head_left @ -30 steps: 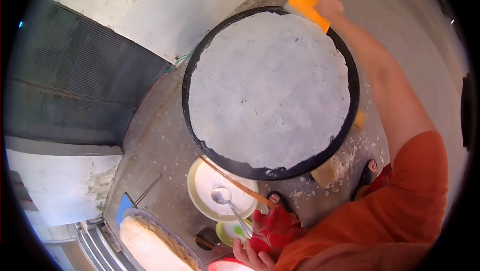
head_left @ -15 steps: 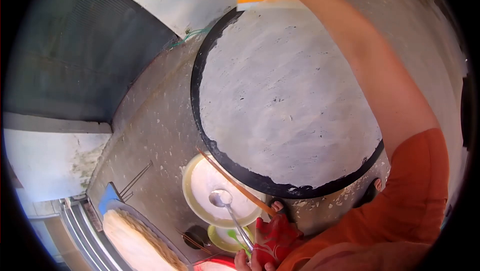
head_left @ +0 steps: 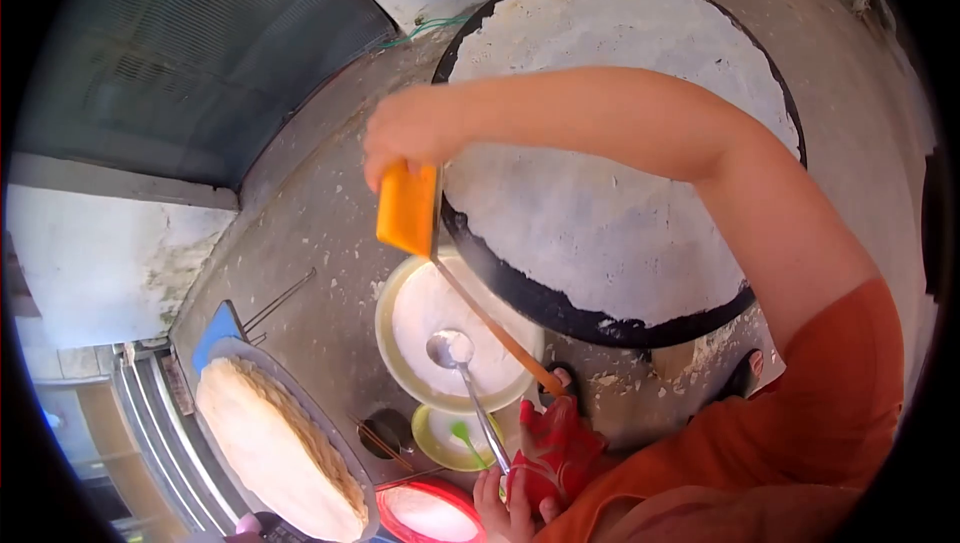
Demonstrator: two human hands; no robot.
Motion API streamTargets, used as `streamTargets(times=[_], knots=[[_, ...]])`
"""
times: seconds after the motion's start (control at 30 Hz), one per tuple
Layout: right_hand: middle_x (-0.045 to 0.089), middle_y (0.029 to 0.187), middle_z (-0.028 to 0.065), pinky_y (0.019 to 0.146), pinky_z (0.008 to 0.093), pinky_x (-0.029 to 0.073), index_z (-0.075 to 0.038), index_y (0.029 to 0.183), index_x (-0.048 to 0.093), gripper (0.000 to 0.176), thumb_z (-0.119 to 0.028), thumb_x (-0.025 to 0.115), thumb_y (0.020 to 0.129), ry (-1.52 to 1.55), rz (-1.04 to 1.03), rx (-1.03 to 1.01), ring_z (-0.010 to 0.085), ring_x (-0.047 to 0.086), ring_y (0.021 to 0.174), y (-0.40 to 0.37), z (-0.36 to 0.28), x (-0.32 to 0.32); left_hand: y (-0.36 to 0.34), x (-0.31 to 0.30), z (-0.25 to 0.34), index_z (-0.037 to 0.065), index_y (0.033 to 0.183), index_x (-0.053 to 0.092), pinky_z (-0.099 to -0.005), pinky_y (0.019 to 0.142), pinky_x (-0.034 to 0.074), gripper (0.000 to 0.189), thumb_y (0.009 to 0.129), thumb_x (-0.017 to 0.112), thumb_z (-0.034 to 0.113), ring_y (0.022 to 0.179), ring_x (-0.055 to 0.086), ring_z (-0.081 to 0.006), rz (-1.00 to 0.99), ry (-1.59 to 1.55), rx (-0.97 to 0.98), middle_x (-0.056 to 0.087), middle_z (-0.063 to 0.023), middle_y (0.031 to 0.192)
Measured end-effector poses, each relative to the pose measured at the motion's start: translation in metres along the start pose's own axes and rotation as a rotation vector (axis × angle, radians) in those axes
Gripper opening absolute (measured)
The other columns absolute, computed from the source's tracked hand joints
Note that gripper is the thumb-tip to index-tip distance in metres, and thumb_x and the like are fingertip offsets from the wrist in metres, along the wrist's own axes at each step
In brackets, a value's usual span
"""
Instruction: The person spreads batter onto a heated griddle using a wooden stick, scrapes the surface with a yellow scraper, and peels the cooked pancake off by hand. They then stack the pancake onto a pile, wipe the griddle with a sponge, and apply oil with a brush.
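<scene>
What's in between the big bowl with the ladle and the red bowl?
In the head view, a small yellow-green bowl sits between the big bowl and the red bowl, with a green utensil in it. The ladle's handle crosses over it.

Bent at the elbow [head_left: 712,165], the right arm [head_left: 600,113] crosses above the round griddle [head_left: 545,301]; the right hand [head_left: 408,135] grips just past its left rim. The left hand [head_left: 500,509] hangs below the griddle, fingers [head_left: 490,499] slightly curled.
</scene>
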State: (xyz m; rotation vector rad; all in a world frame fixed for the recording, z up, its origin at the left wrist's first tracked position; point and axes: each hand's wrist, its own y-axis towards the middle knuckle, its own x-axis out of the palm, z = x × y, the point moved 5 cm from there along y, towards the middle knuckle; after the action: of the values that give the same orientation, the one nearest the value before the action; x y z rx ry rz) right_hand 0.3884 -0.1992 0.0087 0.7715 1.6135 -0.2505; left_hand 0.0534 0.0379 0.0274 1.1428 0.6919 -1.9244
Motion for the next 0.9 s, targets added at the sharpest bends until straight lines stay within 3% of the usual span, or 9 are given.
streamTargets(times=[0.07, 0.2, 0.27, 0.37, 0.43, 0.57, 0.7, 0.83, 0.9], knots=[[0.058, 0.091, 0.0022, 0.075, 0.0352, 0.043, -0.020, 0.097, 0.057, 0.030, -0.010, 0.057, 0.069, -0.218, 0.223, -0.101, 0.0220, 0.054, 0.088, -0.024, -0.047, -0.015, -0.015, 0.002, -0.003, -0.001, 0.116, 0.047, -0.0499, 0.091, 0.032, 0.040, 0.083, 0.051, 0.021, 0.109, 0.035, -0.0441, 0.040, -0.004, 0.038, 0.034, -0.0276, 0.121], [0.059, 0.085, 0.0018, 0.072, 0.0324, 0.043, -0.016, 0.095, 0.057, 0.022, -0.013, 0.055, 0.074, -0.443, 0.623, 0.102, 0.0206, 0.056, 0.080, -0.107, -0.070, -0.072, -0.035, -0.002, 0.002, -0.001, 0.115, 0.047, -0.0495, 0.092, 0.032, 0.038, 0.084, 0.048, 0.020, 0.110, 0.035, -0.0437, 0.126, -0.003, 0.048, 0.034, -0.0276, 0.121], [0.059, 0.095, 0.0061, 0.076, 0.0348, 0.043, -0.014, 0.102, 0.055, 0.026, -0.019, 0.054, 0.077, -0.436, 0.489, 0.623, 0.0248, 0.056, 0.087, -0.171, -0.050, -0.098, -0.043, -0.005, 0.005, -0.002, 0.115, 0.047, -0.0492, 0.092, 0.032, 0.038, 0.084, 0.048, 0.020, 0.110, 0.035, -0.0432, 0.143, -0.012, 0.082, 0.034, -0.0269, 0.121], [0.060, 0.095, 0.0133, 0.074, 0.0379, 0.045, -0.007, 0.110, 0.049, 0.038, -0.028, 0.055, 0.078, -0.382, 0.651, 1.189, 0.0307, 0.057, 0.088, -0.307, -0.041, -0.137, -0.052, -0.004, 0.007, -0.003, 0.113, 0.048, -0.0484, 0.091, 0.033, 0.038, 0.084, 0.048, 0.021, 0.111, 0.035, -0.0412, 0.185, 0.003, 0.117, 0.036, -0.0248, 0.122], [0.061, 0.092, 0.0147, 0.073, 0.0375, 0.046, -0.007, 0.109, 0.051, 0.043, -0.032, 0.059, 0.074, -0.498, 0.827, 1.338, 0.0305, 0.059, 0.084, -0.416, -0.039, -0.150, -0.059, -0.005, 0.007, -0.003, 0.111, 0.050, -0.0472, 0.090, 0.035, 0.038, 0.082, 0.050, 0.021, 0.108, 0.040, -0.0394, 0.301, 0.028, 0.138, 0.042, -0.0231, 0.118], [0.062, 0.092, 0.0152, 0.072, 0.0365, 0.046, -0.006, 0.101, 0.058, 0.043, -0.025, 0.065, 0.063, -0.314, 0.811, 1.830, 0.0280, 0.060, 0.081, -0.555, -0.095, -0.142, -0.062, -0.010, 0.018, -0.003, 0.113, 0.045, -0.0460, 0.088, 0.032, 0.038, 0.083, 0.045, 0.020, 0.109, 0.036, -0.0403, 0.214, 0.007, 0.178, 0.035, -0.0257, 0.122], [0.062, 0.088, 0.0155, 0.073, 0.0344, 0.047, -0.002, 0.103, 0.056, 0.044, -0.019, 0.064, 0.063, -0.067, 0.620, 1.988, 0.0263, 0.060, 0.081, -0.543, -0.169, -0.108, -0.073, -0.006, 0.020, -0.002, 0.113, 0.045, -0.0449, 0.089, 0.031, 0.037, 0.083, 0.047, 0.018, 0.110, 0.036, -0.0380, 0.278, -0.150, 0.159, 0.034, -0.0239, 0.124], [0.061, 0.092, 0.0174, 0.074, 0.0362, 0.046, -0.003, 0.104, 0.053, 0.045, -0.018, 0.065, 0.063, -0.051, 0.912, 1.912, 0.0291, 0.059, 0.084, -0.511, -0.223, -0.053, -0.087, -0.007, 0.022, -0.004, 0.111, 0.047, -0.0414, 0.091, 0.032, 0.031, 0.084, 0.047, 0.010, 0.112, 0.035, -0.0358, 0.331, -0.162, 0.200, 0.032, -0.0224, 0.126], [0.059, 0.094, 0.0177, 0.076, 0.0381, 0.045, -0.003, 0.105, 0.050, 0.044, -0.019, 0.063, 0.066, -0.068, 0.853, 1.936, 0.0310, 0.058, 0.088, -0.474, -0.257, -0.030, -0.092, -0.006, 0.021, -0.004, 0.110, 0.047, -0.0406, 0.091, 0.032, 0.030, 0.084, 0.047, 0.010, 0.112, 0.035, -0.0356, 0.343, -0.168, 0.188, 0.032, -0.0221, 0.126]])
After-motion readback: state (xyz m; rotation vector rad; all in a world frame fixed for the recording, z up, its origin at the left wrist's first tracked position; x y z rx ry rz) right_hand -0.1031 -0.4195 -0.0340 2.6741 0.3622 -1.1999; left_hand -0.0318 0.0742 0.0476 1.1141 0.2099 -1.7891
